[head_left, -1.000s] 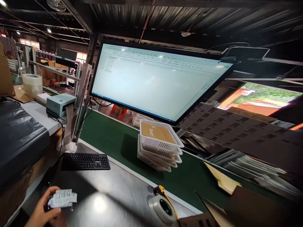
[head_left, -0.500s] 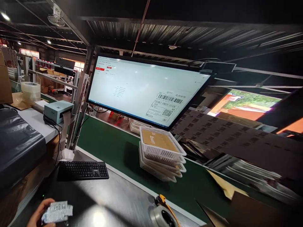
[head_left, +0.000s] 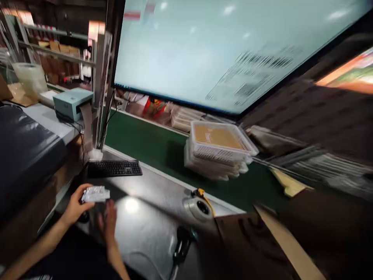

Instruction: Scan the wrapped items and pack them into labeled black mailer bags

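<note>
My left hand [head_left: 76, 205] is closed on a small silvery packet [head_left: 95, 193] above the steel worktop [head_left: 145, 217], in front of a black keyboard [head_left: 114, 168]. My right hand [head_left: 108, 225] hovers just below and right of the packet with its fingers stretched out, holding nothing; it is smeared by motion. A large monitor [head_left: 221, 50] above shows a barcode label, blurred.
A stack of white mesh baskets [head_left: 218, 151] sits on the green conveyor belt [head_left: 151, 146]. A tape dispenser [head_left: 199, 204] and a dark handheld device [head_left: 182, 245] lie on the worktop. A pale green label printer [head_left: 71, 103] stands left. Brown cardboard [head_left: 262, 241] lies at right.
The camera dropped and moved closer to the screen. My right hand has come into view beside the packet. My left hand lifted the packet up toward the keyboard.
</note>
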`<state>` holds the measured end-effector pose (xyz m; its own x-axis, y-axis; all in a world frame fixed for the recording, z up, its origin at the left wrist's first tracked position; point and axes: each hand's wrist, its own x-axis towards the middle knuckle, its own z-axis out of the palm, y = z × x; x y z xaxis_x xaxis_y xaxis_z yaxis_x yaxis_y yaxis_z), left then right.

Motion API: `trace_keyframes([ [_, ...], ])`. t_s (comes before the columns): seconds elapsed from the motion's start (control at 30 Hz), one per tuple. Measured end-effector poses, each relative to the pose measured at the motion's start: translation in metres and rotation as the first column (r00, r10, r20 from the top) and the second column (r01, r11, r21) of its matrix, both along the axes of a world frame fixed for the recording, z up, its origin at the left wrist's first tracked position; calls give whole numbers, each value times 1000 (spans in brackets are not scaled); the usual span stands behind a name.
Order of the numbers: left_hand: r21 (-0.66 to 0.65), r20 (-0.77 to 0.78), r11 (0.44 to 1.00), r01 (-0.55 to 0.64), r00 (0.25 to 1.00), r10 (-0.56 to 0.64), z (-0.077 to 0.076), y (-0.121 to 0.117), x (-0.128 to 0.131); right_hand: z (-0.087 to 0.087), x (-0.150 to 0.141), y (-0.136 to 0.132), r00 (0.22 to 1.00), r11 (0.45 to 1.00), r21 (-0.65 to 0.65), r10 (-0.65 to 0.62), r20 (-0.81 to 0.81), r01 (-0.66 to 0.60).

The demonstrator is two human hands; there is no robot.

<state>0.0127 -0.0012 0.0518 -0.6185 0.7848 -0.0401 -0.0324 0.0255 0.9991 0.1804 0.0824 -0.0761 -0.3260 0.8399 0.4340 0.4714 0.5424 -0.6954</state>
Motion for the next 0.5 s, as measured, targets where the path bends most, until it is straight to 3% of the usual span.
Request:
trace_keyframes([
  [0.03,21,-35,999,50,998,-49,8,10,-6,-10,25,-2,985,980,-99,-174,-19,171],
  [0.1,72,-70,991,110,992,-105,12,32,-12,-26,81,5,851,810,-274,-521,68,518],
  [0.13,101,-73,985,143,988,-136,11,42,-11,-32,110,13,698,617,-345,-687,202,707],
  [0.17,125,-73,977,174,983,-166,9,50,-9,-35,137,23,588,448,-412,-736,334,794],
  [0.2,144,-71,968,204,978,-196,7,57,-5,-35,162,32,509,312,-451,-748,426,836],
  [0.23,157,-69,961,227,973,-219,5,63,1,-32,184,41,463,216,-480,-739,489,850],
  [0.3,158,-69,951,266,964,-258,1,72,13,-23,215,59,452,152,-521,-729,515,840],
  [0.4,107,-81,939,328,944,-320,-5,83,29,-7,240,85,443,137,-544,-754,485,828],
  [0.47,49,-102,928,369,926,-363,-11,89,37,-1,248,102,484,180,-587,-770,415,789],
  [0.5,23,-118,923,383,918,-378,-14,92,40,2,251,110,532,238,-618,-772,348,750],
])
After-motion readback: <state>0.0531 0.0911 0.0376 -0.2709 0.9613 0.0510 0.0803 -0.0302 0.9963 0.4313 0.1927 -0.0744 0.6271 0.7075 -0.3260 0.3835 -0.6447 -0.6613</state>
